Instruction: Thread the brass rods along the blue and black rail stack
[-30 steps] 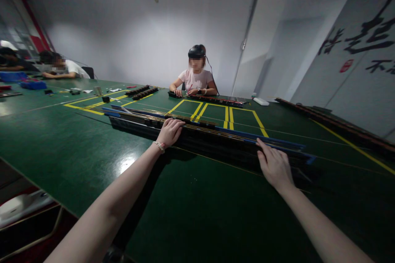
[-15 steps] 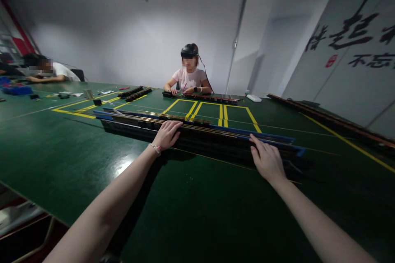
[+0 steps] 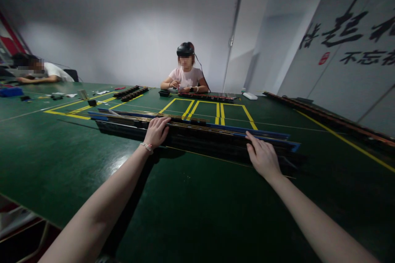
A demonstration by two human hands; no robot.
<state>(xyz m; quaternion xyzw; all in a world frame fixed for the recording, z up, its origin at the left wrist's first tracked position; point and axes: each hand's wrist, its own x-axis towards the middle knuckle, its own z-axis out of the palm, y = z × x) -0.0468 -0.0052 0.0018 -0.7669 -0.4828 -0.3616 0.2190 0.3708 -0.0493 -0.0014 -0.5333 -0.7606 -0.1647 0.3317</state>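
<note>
A long bundle of black and blue strips with thin brass-coloured rods point(image 3: 203, 135) lies crosswise on the green table point(image 3: 185, 213). Left of its middle, my left hand point(image 3: 156, 131) grips the near side, fingers bent over the top edge and thumb along the front. Toward the right end, my right hand point(image 3: 263, 157) holds the bundle too, its fingertips on the upper edge. The undersides of the fingers are hidden.
Across the table sits a person point(image 3: 186, 76) handling a long dark strip point(image 3: 210, 98). Black segmented blocks point(image 3: 131, 93) and yellow tape outlines point(image 3: 220, 115) lie beyond the bundle. A long rail point(image 3: 324, 115) runs along the right. Another person point(image 3: 55, 72) leans at far left.
My left hand has shifted slightly left along the bundle. The whole view has moved a little. Across the table, the person's hands have changed position, and a black box there shows more fully.
</note>
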